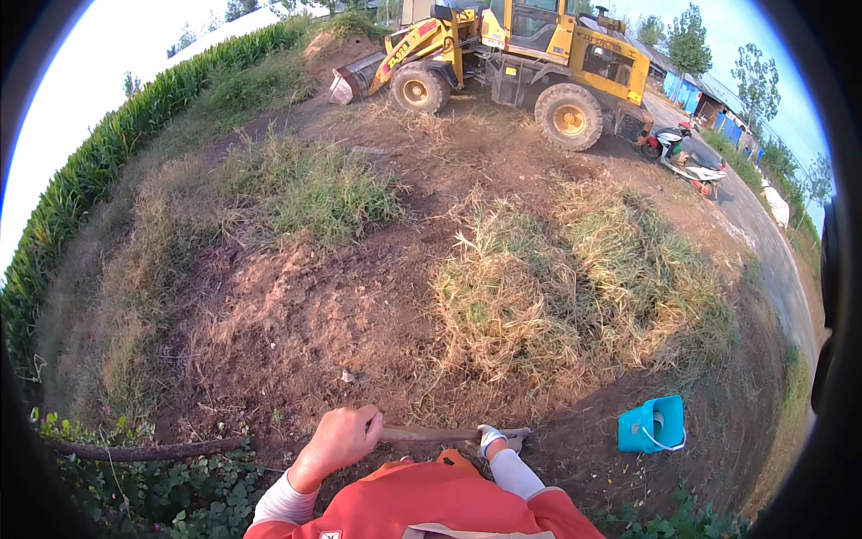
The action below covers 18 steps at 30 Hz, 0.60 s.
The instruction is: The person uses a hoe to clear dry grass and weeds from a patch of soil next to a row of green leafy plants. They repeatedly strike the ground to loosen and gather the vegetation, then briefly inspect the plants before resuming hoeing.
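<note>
A wooden tool handle (pixel 427 434) lies crosswise in front of my red top, with a flat metal head (pixel 517 439) at its right end. My left hand (pixel 345 436), bare, is closed around the handle's left end. Near the head, my right hand (pixel 490 438) grips the same handle and wears a whitish glove. The tool's kind cannot be told for certain, as its head is partly hidden behind the right hand and sleeve. Bare, crumbly soil (pixel 303 323) spreads beyond the hands.
A turquoise bucket (pixel 652 424) with a white handle stands at the right. Piled cut grass (pixel 572 283) lies ahead. A yellow wheel loader (pixel 525 60) and a scooter (pixel 687 158) stand farther off by a road. A dark branch (pixel 148 450) crosses leafy plants at lower left.
</note>
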Motion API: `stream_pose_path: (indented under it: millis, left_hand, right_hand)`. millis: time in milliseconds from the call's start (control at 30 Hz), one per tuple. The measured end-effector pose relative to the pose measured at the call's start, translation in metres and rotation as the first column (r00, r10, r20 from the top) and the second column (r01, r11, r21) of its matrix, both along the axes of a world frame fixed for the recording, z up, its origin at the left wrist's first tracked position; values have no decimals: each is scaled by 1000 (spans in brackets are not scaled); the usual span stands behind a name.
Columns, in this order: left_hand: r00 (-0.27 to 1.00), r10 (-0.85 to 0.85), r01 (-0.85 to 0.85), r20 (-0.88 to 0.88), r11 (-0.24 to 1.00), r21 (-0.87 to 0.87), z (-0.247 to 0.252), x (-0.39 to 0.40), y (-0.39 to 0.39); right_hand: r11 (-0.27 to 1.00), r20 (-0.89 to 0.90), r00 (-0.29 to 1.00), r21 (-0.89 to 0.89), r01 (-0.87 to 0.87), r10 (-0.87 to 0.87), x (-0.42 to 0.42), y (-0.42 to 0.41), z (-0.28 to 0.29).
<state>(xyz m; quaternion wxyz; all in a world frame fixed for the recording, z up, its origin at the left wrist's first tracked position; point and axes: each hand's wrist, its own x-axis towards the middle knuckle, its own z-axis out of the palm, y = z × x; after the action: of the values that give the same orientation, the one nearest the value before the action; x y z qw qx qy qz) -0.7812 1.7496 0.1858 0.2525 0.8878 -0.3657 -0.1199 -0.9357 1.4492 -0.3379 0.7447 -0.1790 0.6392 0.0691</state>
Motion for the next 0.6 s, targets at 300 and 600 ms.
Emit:
stream_pose_path:
  millis: [300, 600]
  left_hand:
    - [988, 3, -31, 157, 984, 175, -1, -17, -28]
    - [983, 140, -162, 122, 969, 189, -19, 23, -19]
  right_hand:
    - [983, -204, 979, 184, 12, 26, -5, -20, -12]
    - [971, -87, 996, 238, 30, -9, -9, -24, -63]
